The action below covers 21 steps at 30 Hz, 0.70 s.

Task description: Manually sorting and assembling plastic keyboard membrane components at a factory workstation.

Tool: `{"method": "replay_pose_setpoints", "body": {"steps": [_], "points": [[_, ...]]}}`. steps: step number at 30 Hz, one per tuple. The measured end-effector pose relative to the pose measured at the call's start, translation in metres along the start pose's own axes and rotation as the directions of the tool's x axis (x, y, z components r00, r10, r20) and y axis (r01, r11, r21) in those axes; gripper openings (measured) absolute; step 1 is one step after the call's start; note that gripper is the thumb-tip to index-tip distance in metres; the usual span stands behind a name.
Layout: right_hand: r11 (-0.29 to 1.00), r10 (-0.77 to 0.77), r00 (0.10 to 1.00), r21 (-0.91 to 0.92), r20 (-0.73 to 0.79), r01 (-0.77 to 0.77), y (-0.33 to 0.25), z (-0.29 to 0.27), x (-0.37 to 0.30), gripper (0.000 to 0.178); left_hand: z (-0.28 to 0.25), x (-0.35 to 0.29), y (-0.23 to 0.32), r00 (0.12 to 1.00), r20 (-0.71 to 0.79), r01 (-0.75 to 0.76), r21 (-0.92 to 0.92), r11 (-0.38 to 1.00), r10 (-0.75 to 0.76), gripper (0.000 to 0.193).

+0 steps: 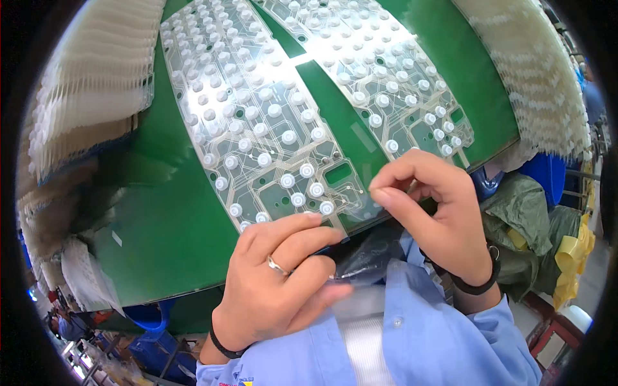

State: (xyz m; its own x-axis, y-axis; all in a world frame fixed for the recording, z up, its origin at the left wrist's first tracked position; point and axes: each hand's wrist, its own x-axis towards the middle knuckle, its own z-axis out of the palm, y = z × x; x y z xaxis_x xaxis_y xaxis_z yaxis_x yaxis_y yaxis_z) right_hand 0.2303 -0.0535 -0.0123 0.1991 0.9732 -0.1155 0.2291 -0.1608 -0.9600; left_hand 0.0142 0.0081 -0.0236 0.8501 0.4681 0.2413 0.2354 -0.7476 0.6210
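Two see-through keyboard membrane sheets with silvery traces and rows of white rubber domes lie on a green table. My left hand [277, 276] rests at the near end of the left membrane sheet [273, 154], fingers bent and thumb held apart, with nothing visible in it; one fingertip meets the sheet's edge near the last domes. Over that sheet's near right corner, my right hand [438, 212] is closed, thumb and forefinger pinched together. Whatever lies in the pinch is too small or hidden to tell. Behind the right hand lies the right membrane sheet [402, 77].
Tall stacks of similar sheets stand at the left [96, 83] and right [531, 71] of the green tabletop [174, 251]. A small clear strip [116, 238] lies on the left. Blue bins [151, 315] and dark green bags [524, 212] are beyond the table edge.
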Motion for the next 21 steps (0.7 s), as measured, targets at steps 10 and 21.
{"method": "replay_pose_setpoints", "body": {"steps": [10, 21], "points": [[0.982, -0.010, 1.000, -0.191, -0.020, 0.006, 0.008, 0.010, 0.009, 0.005, 0.009, -0.005, -0.009, 0.999, 0.027, 0.045, -0.019, 0.999, -0.044, 0.024], [0.987, 0.050, 0.999, -0.153, -0.001, -0.049, 0.007, 0.009, 0.009, 0.005, 0.009, -0.008, -0.014, 0.999, 0.048, 0.004, -0.028, 1.000, -0.003, 0.024]]}}
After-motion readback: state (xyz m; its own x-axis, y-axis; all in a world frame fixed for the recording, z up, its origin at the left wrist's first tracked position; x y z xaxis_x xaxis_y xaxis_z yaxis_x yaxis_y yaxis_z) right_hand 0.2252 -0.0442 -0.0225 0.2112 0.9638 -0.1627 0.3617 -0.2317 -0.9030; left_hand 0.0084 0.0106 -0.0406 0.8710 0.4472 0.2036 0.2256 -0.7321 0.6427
